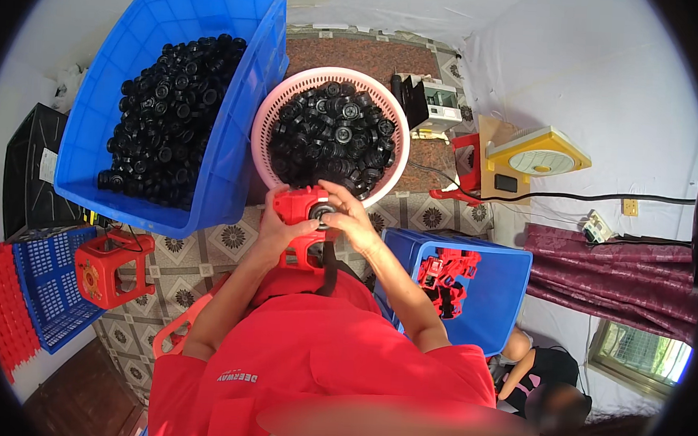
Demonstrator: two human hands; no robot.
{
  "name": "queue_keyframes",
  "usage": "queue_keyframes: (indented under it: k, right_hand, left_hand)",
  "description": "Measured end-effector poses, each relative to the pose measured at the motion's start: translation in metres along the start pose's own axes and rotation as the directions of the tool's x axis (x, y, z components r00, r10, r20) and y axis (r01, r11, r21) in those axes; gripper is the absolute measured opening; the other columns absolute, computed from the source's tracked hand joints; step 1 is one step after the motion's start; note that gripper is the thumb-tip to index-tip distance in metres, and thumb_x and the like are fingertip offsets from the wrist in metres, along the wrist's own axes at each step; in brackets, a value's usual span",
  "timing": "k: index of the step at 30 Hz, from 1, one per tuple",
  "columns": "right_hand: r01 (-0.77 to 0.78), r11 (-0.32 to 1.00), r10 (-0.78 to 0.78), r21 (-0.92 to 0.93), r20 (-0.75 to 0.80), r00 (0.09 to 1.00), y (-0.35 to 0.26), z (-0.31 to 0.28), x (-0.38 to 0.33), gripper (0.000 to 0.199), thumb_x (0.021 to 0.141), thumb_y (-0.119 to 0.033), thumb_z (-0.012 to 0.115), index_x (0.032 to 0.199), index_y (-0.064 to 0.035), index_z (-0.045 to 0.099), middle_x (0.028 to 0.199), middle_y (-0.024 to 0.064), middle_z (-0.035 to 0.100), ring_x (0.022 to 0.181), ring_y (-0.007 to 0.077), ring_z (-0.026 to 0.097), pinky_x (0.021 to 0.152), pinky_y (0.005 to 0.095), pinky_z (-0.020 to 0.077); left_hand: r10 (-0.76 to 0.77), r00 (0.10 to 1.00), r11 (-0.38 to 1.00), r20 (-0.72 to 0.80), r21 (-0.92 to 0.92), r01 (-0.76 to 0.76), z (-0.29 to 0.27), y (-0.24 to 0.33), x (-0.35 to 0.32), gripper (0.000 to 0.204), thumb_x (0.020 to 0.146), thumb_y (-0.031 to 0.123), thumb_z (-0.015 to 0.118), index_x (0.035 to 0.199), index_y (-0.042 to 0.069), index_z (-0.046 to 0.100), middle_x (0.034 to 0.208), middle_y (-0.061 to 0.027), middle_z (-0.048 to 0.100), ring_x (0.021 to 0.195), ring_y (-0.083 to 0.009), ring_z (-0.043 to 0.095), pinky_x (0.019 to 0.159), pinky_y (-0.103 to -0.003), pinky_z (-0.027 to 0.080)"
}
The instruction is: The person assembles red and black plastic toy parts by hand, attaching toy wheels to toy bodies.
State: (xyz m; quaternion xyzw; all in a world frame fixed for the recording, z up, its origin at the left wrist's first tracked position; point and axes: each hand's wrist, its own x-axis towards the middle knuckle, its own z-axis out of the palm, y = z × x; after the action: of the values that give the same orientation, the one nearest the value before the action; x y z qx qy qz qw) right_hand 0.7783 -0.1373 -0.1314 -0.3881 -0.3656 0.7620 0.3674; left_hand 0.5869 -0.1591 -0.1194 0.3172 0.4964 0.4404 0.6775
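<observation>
My left hand (pixel 273 228) grips a red plastic toy part (pixel 301 206) from its left side, just below the pink basket. My right hand (pixel 348 214) presses a small black wheel (pixel 322 211) against the front of that red part with its fingertips. The round pink basket (pixel 263 119) directly ahead is full of several black wheels (pixel 334 134). Both hands meet close together above my lap.
A large blue tub (pixel 235 133) of black wheels stands at the left. A smaller blue bin (pixel 503 289) with red plastic parts (pixel 449 274) sits at my right. A red stool (pixel 106 264), blue and red crates (pixel 37 296) lie left; another person (pixel 542 378) sits lower right.
</observation>
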Motion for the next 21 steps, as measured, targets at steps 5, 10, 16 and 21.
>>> queue_keyframes:
  k: [5, 10, 16, 21]
  right_hand:
    - [-0.045, 0.998, 0.047, -0.034, 0.043, 0.998, 0.003, 0.006, 0.011, 0.060, 0.085, -0.011, 0.067, 0.139, -0.0017, 0.044, 0.121, 0.0124, 0.060, 0.108, 0.0175, 0.058, 0.092, 0.0305, 0.0480]
    - [-0.159, 0.802, 0.062, -0.576, -0.184, 0.981, -0.015, -0.066, 0.112, 0.048, 0.089, -0.018, 0.067, 0.132, -0.0037, 0.053, 0.131, 0.0123, 0.056, 0.106, 0.0184, 0.059, 0.085, 0.0299, 0.0499]
    - [-0.155, -0.394, -0.654, -0.906, 0.158, 0.740, 0.041, -0.125, 0.167, 0.036, 0.084, -0.009, 0.059, 0.120, -0.0092, 0.059, 0.111, 0.0131, 0.060, 0.093, 0.0317, 0.059, 0.078, 0.0411, 0.0512]
    - [-0.034, 0.150, -0.697, -0.988, -0.130, 0.705, 0.012, -0.106, 0.140, 0.028, 0.074, -0.006, 0.073, 0.098, -0.0061, 0.058, 0.086, 0.0096, 0.062, 0.075, 0.0284, 0.061, 0.071, 0.0370, 0.0505]
  left_hand:
    - [-0.063, 0.998, 0.995, -0.029, -0.079, 0.061, -0.016, -0.013, -0.003, 0.082, 0.070, 0.008, 0.079, 0.137, 0.006, 0.031, 0.127, -0.0116, 0.050, 0.117, -0.0230, 0.053, 0.100, -0.037, 0.046]
    - [-0.117, 0.987, 0.969, -0.114, -0.232, 0.088, -0.021, -0.007, 0.003, 0.085, 0.075, 0.007, 0.078, 0.140, 0.002, 0.024, 0.129, -0.0143, 0.048, 0.117, -0.0215, 0.053, 0.097, -0.036, 0.048]
    - [-0.071, 0.992, 0.911, -0.102, -0.411, 0.023, -0.019, 0.018, 0.030, 0.042, 0.081, 0.003, 0.072, 0.119, 0.003, 0.054, 0.103, -0.0056, 0.063, 0.086, -0.0170, 0.067, 0.073, -0.032, 0.059]
    - [-0.032, 0.983, 0.911, -0.182, -0.410, -0.046, -0.027, 0.012, 0.065, 0.057, 0.078, 0.005, 0.077, 0.124, 0.004, 0.043, 0.112, -0.0095, 0.057, 0.096, -0.0192, 0.064, 0.079, -0.035, 0.058]
